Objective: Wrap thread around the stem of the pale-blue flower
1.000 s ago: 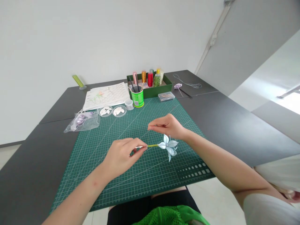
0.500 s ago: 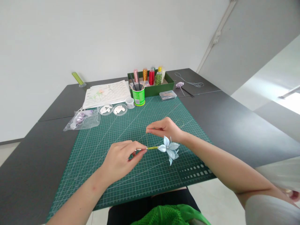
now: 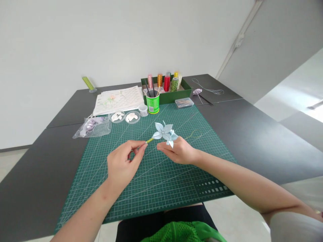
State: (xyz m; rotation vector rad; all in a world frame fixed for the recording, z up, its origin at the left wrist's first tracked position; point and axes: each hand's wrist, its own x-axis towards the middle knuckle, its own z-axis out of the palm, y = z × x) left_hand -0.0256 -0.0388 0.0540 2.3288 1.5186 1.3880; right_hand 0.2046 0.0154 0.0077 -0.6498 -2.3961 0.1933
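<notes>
My left hand (image 3: 125, 160) pinches the lower end of a yellow-green wrapped stem (image 3: 149, 140) between thumb and fingertips. At the stem's other end is a pale blue artificial flower (image 3: 163, 131) with pointed petals, tilted up to the right. Just behind and below the petals, my right hand (image 3: 181, 152) has its thumb and fingers pressed together on a thin thread. Loose yellow-green thread (image 3: 193, 134) trails out to the right of that hand onto the mat. The petals overlap part of my right hand, and the thread at its fingertips is barely visible.
Beneath both hands lies a green cutting mat (image 3: 101, 188). Along its far side stand a green can (image 3: 152, 105) of tools, a box (image 3: 171, 98) of thread spools, a clear case (image 3: 184, 103), dishes (image 3: 132, 117) of white pieces, paper sheets (image 3: 118, 99) and a plastic bag (image 3: 93, 127).
The flower and my left hand have risen, and the stem now slants upward to the right. My right hand has moved lower, from beyond the stem to below the flower.
</notes>
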